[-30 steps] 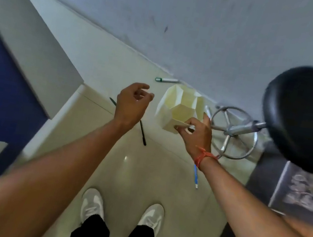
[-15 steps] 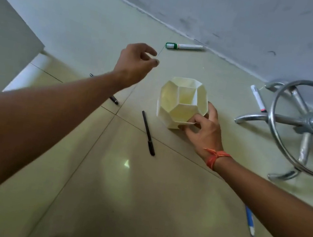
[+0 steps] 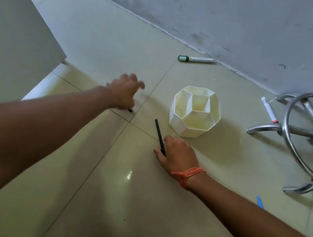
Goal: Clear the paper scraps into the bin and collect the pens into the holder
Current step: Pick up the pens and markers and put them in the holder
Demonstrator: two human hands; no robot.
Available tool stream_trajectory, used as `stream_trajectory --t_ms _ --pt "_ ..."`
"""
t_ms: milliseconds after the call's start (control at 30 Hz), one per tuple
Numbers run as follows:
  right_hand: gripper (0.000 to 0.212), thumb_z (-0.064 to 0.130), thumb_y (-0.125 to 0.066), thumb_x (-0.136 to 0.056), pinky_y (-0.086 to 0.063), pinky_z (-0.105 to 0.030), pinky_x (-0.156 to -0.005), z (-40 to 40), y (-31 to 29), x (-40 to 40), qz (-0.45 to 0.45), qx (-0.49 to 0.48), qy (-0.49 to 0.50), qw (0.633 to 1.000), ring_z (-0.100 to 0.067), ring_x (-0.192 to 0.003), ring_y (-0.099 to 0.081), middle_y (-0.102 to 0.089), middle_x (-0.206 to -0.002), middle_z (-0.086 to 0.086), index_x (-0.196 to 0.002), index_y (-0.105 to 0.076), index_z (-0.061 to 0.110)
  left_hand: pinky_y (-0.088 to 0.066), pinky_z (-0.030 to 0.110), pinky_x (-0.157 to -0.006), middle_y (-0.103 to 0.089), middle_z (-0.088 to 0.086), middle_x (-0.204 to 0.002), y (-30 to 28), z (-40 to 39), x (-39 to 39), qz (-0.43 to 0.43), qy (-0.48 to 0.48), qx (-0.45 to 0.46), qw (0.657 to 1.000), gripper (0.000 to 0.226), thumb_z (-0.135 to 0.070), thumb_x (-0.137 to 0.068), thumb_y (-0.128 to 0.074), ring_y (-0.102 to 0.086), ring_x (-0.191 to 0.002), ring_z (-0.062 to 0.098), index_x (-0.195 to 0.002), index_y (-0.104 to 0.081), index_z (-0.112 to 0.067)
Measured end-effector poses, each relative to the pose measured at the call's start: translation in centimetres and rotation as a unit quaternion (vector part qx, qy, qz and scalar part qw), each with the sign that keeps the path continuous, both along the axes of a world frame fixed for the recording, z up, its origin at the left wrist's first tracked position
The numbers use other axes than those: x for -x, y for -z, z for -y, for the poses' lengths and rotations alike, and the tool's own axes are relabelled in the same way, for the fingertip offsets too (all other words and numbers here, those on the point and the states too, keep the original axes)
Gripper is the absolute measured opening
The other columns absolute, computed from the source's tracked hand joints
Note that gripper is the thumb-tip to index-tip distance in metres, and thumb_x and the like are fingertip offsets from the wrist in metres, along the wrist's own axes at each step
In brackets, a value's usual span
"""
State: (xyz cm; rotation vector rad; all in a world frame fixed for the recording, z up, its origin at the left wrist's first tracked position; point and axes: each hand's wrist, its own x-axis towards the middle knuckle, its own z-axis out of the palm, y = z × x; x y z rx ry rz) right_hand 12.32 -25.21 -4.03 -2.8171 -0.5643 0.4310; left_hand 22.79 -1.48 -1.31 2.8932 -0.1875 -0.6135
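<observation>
Two black pens lay within reach: my right hand [image 3: 178, 156] pinched the near one [image 3: 160, 136], pointing toward the holder [image 3: 195, 112], while my blurred left hand [image 3: 124, 92] covered the other [image 3: 130, 110], grip unclear.

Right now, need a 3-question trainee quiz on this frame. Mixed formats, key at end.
1. True or false: the holder already has pens in it.
2. Which marker lies nearest the wall? A) green-capped marker B) red-banded marker C) blue pen
3. Fill in: the right hand is on the near end of the ____ pen, while the left hand covers another pen.

Key: 1 false, its compartments look empty. 2 A. 3 black.
</observation>
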Motion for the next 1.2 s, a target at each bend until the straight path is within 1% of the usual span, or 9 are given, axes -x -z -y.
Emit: stream_trajectory --t_ms 100,233,333,433,600,767,867,1100,1200 --pt "0.022 0.029 -0.05 -0.093 -0.043 -0.037 -0.07 -0.2 1.8 -0.4 0.014 0.0 0.002 1.0 -0.034 -0.088 -0.061 -0.061 -0.097 -0.012 -0.097 -0.057 0.009 -0.043 0.046 -0.103 -0.039 0.01 -0.139 2.8 -1.5 2.2 0.004 0.134 -0.131 0.982 0.064 -0.018 -0.083 -0.059 -0.043 -0.128 0.031 -0.143 -0.039 -0.022" --pt "0.017 0.024 -0.055 -0.086 -0.041 -0.035 -0.059 1.6 1.2 -0.5 0.032 -0.05 0.025 0.998 -0.033 -0.073 -0.061 -0.063 -0.081 -0.011 -0.081 -0.058 0.009 -0.048 0.038 -0.089 -0.053 0.004 -0.116 4.2 -3.6 3.5 0.09 0.219 -0.143 0.961 0.04 -0.005 -0.085 -0.055 -0.053 -0.1 0.023 -0.122 -0.051 -0.02" --pt "0.015 0.024 -0.058 -0.081 -0.048 -0.036 -0.055 3.3 -1.0 0.8 0.04 -0.085 0.012 0.995 -0.027 -0.065 -0.059 -0.061 -0.073 -0.006 -0.075 -0.059 0.011 -0.051 0.038 -0.083 -0.057 0.004 -0.111 4.3 -4.1 3.9 0.105 0.187 -0.112 0.97 0.034 -0.003 -0.087 -0.053 -0.056 -0.093 0.023 -0.118 -0.055 -0.019" --pt "0.011 0.021 -0.065 -0.074 -0.05 -0.035 -0.053 4.6 -3.5 1.8 0.069 -0.153 0.043 0.985 -0.019 -0.055 -0.055 -0.058 -0.064 0.0 -0.069 -0.06 0.013 -0.054 0.038 -0.081 -0.063 0.008 -0.112 2.6 -1.8 3.8 0.137 0.008 0.086 0.987 0.026 -0.01 -0.094 -0.055 -0.062 -0.093 0.028 -0.119 -0.06 -0.012" --pt "0.006 0.011 -0.072 -0.068 -0.047 -0.025 -0.057 6.8 -7.5 0.2 0.194 -0.257 0.146 0.935 -0.015 -0.054 -0.053 -0.06 -0.062 -0.001 -0.07 -0.067 0.013 -0.061 0.029 -0.079 -0.067 0.002 -0.1 -2.3 5.1 2.8 0.208 -0.208 0.446 0.845 0.019 -0.008 -0.092 -0.064 -0.071 -0.088 0.024 -0.111 -0.062 -0.01" --pt "0.004 0.018 -0.069 -0.072 -0.055 -0.036 -0.061 8.7 -10.2 -2.0 0.17 -0.152 0.152 0.962 -0.018 -0.059 -0.058 -0.061 -0.068 -0.003 -0.072 -0.071 0.014 -0.062 0.048 -0.08 -0.065 0.003 -0.093 -5.5 9.9 2.2 0.212 -0.32 0.58 0.719 0.016 -0.005 -0.09 -0.059 -0.071 -0.078 0.025 -0.103 -0.059 -0.015" --pt "0.007 0.02 -0.068 -0.075 -0.055 -0.036 -0.065 8.5 -11.1 -2.7 0.147 -0.112 0.14 0.973 -0.02 -0.064 -0.058 -0.062 -0.072 -0.004 -0.074 -0.073 0.014 -0.061 0.05 -0.082 -0.064 0.003 -0.093 -5.7 11.4 2.2 0.207 -0.339 0.607 0.689 0.017 -0.005 -0.091 -0.057 -0.07 -0.077 0.023 -0.105 -0.058 -0.014" --pt "0.007 0.021 -0.07 -0.07 -0.053 -0.03 -0.066 8.2 -13.2 -3.0 0.181 -0.117 0.167 0.962 -0.02 -0.065 -0.06 -0.064 -0.07 -0.004 -0.07 -0.073 0.015 -0.062 0.041 -0.08 -0.063 0.0 -0.096 -6.0 12.5 2.2 0.239 -0.381 0.582 0.677 0.019 -0.008 -0.093 -0.055 -0.072 -0.089 0.03 -0.111 -0.057 -0.014" --pt "0.009 0.021 -0.069 -0.074 -0.053 -0.031 -0.068 8.4 -13.7 -2.6 0.13 -0.066 0.147 0.978 -0.021 -0.069 -0.061 -0.066 -0.07 -0.003 -0.071 -0.074 0.014 -0.062 0.041 -0.081 -0.065 0.006 -0.102 -6.5 12.5 1.6 0.249 -0.399 0.591 0.656 0.019 -0.009 -0.092 -0.056 -0.072 -0.09 0.03 -0.111 -0.057 -0.015"
